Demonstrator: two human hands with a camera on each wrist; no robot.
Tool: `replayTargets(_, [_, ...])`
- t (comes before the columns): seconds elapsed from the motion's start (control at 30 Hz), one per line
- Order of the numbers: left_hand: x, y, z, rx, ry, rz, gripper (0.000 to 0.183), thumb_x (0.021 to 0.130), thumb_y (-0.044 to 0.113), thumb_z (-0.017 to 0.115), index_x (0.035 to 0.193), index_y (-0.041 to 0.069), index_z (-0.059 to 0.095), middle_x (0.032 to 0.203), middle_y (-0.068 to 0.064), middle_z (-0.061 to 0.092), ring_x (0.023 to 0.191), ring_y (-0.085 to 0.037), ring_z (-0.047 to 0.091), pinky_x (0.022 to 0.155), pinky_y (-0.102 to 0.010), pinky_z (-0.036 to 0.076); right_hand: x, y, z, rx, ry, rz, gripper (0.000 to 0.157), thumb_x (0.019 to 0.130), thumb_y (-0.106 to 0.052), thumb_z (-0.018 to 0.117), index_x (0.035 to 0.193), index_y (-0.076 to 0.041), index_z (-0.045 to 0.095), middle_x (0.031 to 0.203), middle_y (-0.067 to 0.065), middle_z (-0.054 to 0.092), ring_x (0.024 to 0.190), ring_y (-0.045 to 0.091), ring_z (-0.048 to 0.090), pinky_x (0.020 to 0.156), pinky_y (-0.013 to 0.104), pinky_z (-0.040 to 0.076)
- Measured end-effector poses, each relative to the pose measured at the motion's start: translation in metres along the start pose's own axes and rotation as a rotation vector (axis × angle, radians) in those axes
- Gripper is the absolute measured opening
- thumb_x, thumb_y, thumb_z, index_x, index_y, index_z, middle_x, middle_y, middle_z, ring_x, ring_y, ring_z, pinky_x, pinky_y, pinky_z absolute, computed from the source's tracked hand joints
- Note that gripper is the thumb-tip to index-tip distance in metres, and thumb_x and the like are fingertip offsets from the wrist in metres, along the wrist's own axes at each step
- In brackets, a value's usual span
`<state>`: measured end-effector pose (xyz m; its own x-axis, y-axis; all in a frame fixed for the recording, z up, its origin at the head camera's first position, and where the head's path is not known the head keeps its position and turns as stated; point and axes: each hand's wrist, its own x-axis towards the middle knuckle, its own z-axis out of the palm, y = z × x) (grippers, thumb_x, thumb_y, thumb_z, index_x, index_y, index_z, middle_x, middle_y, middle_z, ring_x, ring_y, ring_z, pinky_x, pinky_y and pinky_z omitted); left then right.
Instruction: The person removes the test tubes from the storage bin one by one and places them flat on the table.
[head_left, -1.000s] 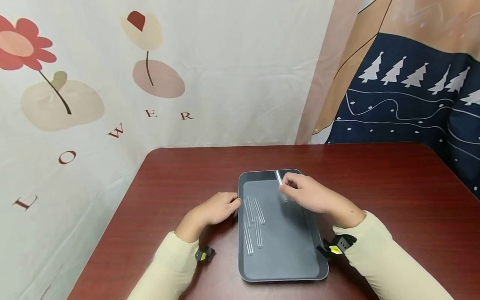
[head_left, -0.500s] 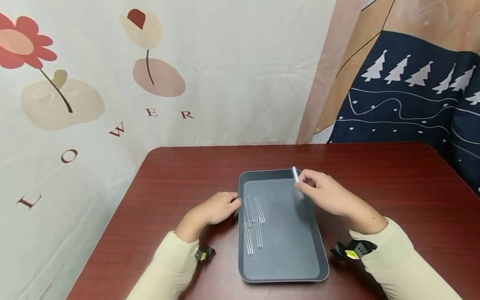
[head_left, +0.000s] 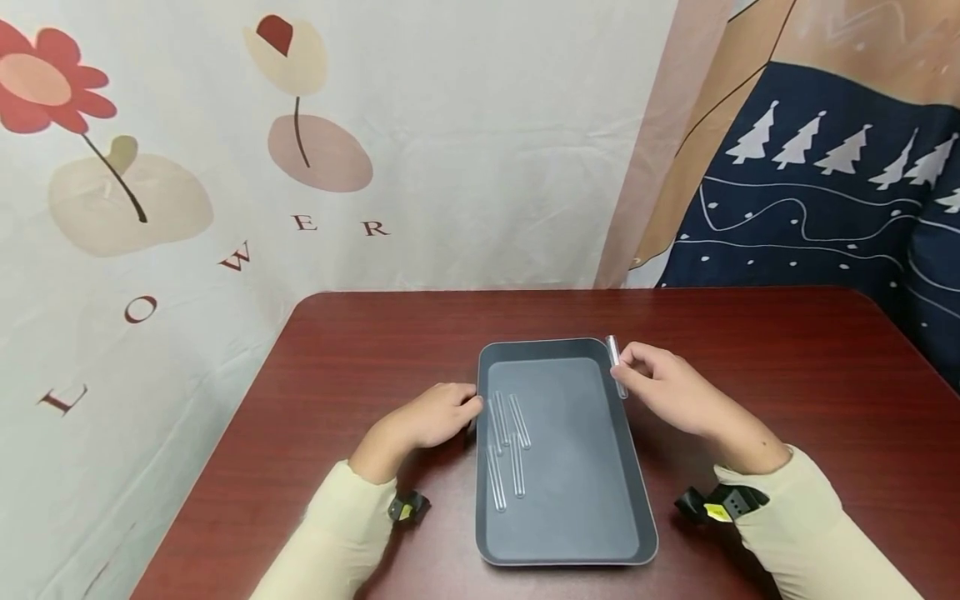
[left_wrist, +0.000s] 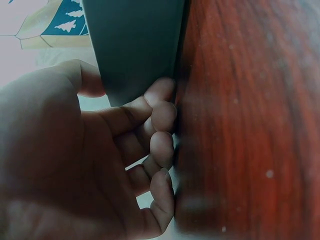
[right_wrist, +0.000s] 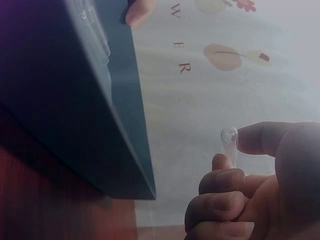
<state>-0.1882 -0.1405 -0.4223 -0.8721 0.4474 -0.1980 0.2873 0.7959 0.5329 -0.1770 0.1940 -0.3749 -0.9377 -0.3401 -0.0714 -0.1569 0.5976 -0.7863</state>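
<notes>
A clear test tube (head_left: 615,367) is pinched between thumb and forefinger of my right hand (head_left: 671,396), just over the right rim of a grey tray (head_left: 577,467). In the right wrist view the tube's rounded end (right_wrist: 229,134) points at the camera, and the other fingers curl below it. Several similar clear tubes (head_left: 517,467) lie loosely in the left half of the tray. My left hand (head_left: 431,417) holds the tray's left edge, thumb at the rim. The left wrist view shows its bent fingers (left_wrist: 162,116) against the lower side wall, close to the table.
The reddish-brown wooden table (head_left: 382,333) carries the tray and extends to both sides. A pale curtain (head_left: 480,150) with flower prints hangs behind it, beside a navy cloth (head_left: 802,200) with white trees. A small device is strapped at each wrist.
My right hand has carried the test tube rightward, from above the tray's far inside to its right rim. The left hand, the tray and the tubes lying in it have stayed put.
</notes>
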Motion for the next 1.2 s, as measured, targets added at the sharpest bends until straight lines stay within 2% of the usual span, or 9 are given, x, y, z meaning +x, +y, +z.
replayTargets(0.23, [-0.002, 0.0, 0.001, 0.008, 0.002, -0.006, 0.031, 0.101, 0.024, 0.04, 0.074, 0.016, 0.053, 0.068, 0.002, 0.054, 0.073, -0.015, 0.054, 0.076, -0.032, 0.044, 0.004, 0.014, -0.001, -0.052, 0.044, -0.003, 0.019, 0.102, -0.027, 0.055, 0.096, -0.01, 0.059, 0.08, 0.009, 0.06, 0.067, 0.016, 0.048, 0.057, 0.03, 0.041])
replayTargets(0.47, [-0.001, 0.0, 0.001, 0.008, 0.002, -0.01, 0.031, 0.101, 0.025, 0.04, 0.074, 0.016, 0.054, 0.068, 0.002, 0.054, 0.075, -0.015, 0.055, 0.077, -0.032, 0.044, 0.008, 0.025, -0.004, -0.081, 0.046, 0.022, 0.021, 0.103, -0.029, 0.053, 0.095, -0.01, 0.058, 0.075, 0.01, 0.059, 0.064, 0.018, 0.048, 0.056, 0.031, 0.04])
replayTargets(0.77, [0.001, 0.001, -0.001, 0.011, -0.004, -0.014, 0.032, 0.101, 0.025, 0.04, 0.074, 0.016, 0.054, 0.069, 0.002, 0.054, 0.075, -0.015, 0.054, 0.077, -0.032, 0.044, 0.017, 0.04, -0.006, -0.123, 0.004, 0.038, 0.019, 0.101, -0.023, 0.055, 0.091, -0.007, 0.059, 0.074, 0.009, 0.06, 0.064, 0.017, 0.047, 0.058, 0.03, 0.039])
replayTargets(1.1, [0.002, -0.001, -0.001, -0.001, -0.004, -0.015, 0.032, 0.102, 0.026, 0.039, 0.075, 0.017, 0.054, 0.069, 0.002, 0.054, 0.074, -0.014, 0.054, 0.077, -0.033, 0.044, 0.022, 0.054, -0.007, -0.145, -0.027, 0.077, 0.022, 0.101, -0.024, 0.056, 0.087, -0.007, 0.058, 0.073, 0.006, 0.057, 0.065, 0.018, 0.047, 0.06, 0.031, 0.039])
replayTargets(1.2, [0.003, -0.001, 0.001, -0.006, -0.002, 0.003, 0.032, 0.101, 0.025, 0.039, 0.075, 0.017, 0.054, 0.068, 0.003, 0.054, 0.072, -0.013, 0.055, 0.076, -0.031, 0.044, 0.022, 0.057, -0.005, -0.149, -0.042, 0.095, 0.023, 0.1, -0.024, 0.057, 0.084, -0.007, 0.058, 0.07, 0.004, 0.055, 0.064, 0.018, 0.047, 0.059, 0.03, 0.038])
